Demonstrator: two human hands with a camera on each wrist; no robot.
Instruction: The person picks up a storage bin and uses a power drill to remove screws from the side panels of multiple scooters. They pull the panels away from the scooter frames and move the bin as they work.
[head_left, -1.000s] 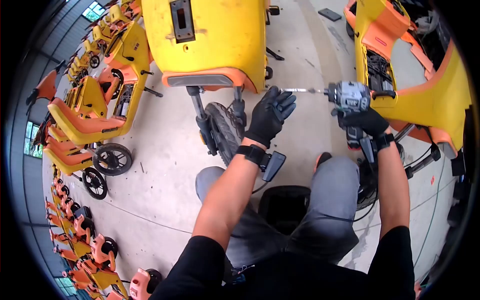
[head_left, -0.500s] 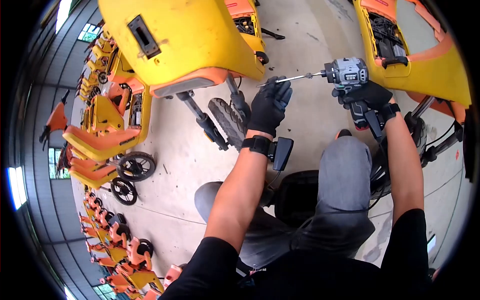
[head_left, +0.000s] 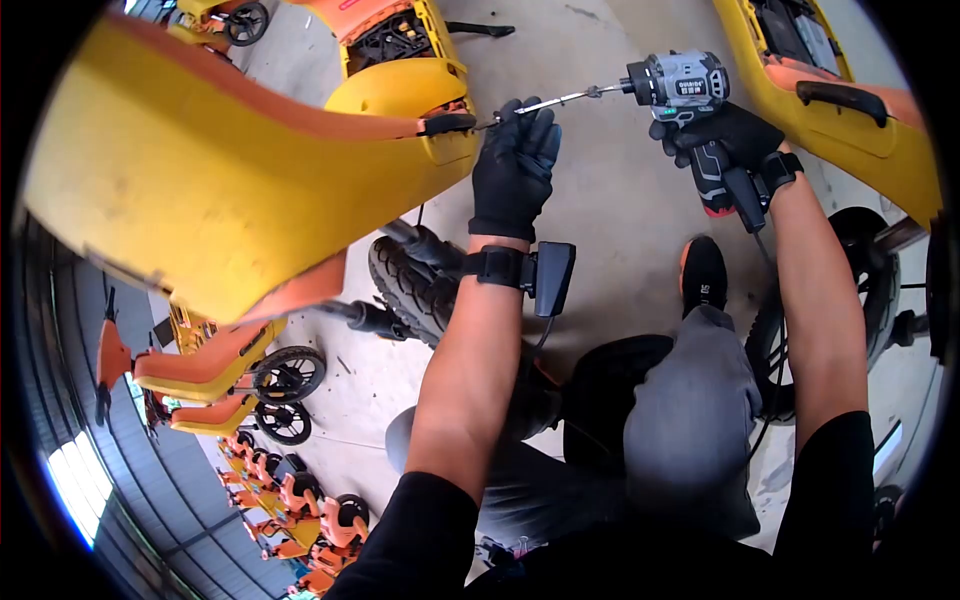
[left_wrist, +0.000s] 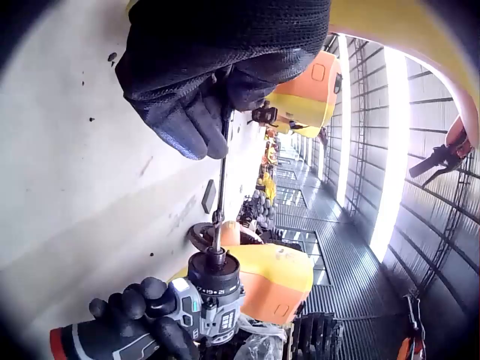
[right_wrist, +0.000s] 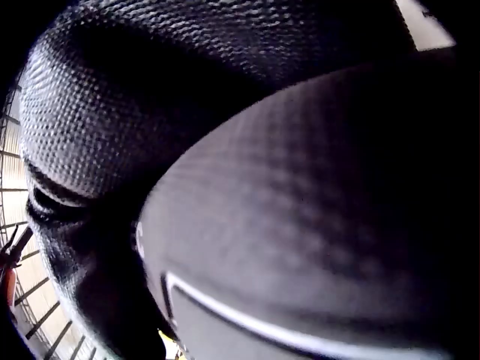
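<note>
In the head view a gloved right hand [head_left: 735, 135] grips the handle of a grey cordless driver [head_left: 684, 84], whose long bit [head_left: 565, 98] points left. The gloved left hand [head_left: 513, 175] pinches the bit near its far end, beside the edge of a yellow scooter body [head_left: 250, 150]. From the left wrist view, the left hand's [left_wrist: 217, 67] thumb and fingers close round the bit [left_wrist: 223, 172], with the driver [left_wrist: 214, 300] below. Glove and driver handle [right_wrist: 300, 210] fill the right wrist view; whether the tip touches the scooter cannot be told.
A second yellow scooter [head_left: 850, 110] stands at the right, its wheel near the right forearm. The near scooter's front tyre [head_left: 400, 285] is left of the left forearm. More scooters [head_left: 290, 500] line the lower left. A shoe [head_left: 703, 275] rests on the concrete floor [head_left: 600, 190].
The head view has turned, and the yellow scooter body now shows more from its side. Both hands, with driver and bit, appear higher in view; the bit's tip has come close to the scooter's edge.
</note>
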